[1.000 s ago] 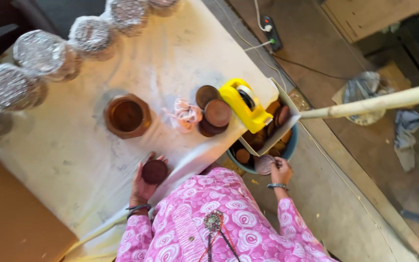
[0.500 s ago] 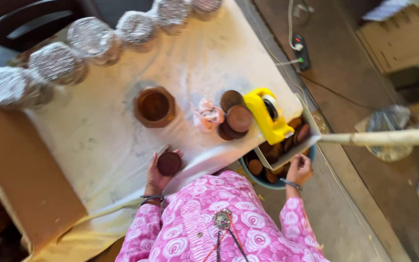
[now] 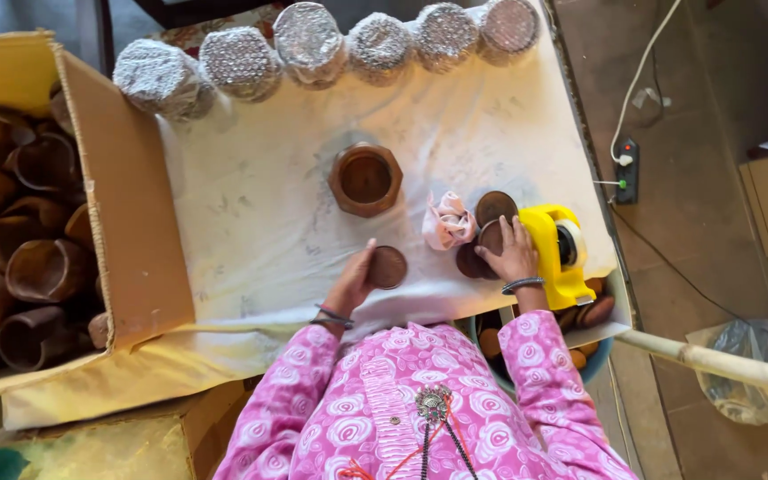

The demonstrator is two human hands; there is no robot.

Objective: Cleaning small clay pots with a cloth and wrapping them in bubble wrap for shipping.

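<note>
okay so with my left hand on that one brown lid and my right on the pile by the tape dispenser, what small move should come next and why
Probably lift the round brown lid under your left hand onto the open clay pot just beyond it. The pot stands uncovered, and that lid lies alone within your grip. Your right hand only rests on the stacked lids beside the yellow tape dispenser, so it can wait.
</note>
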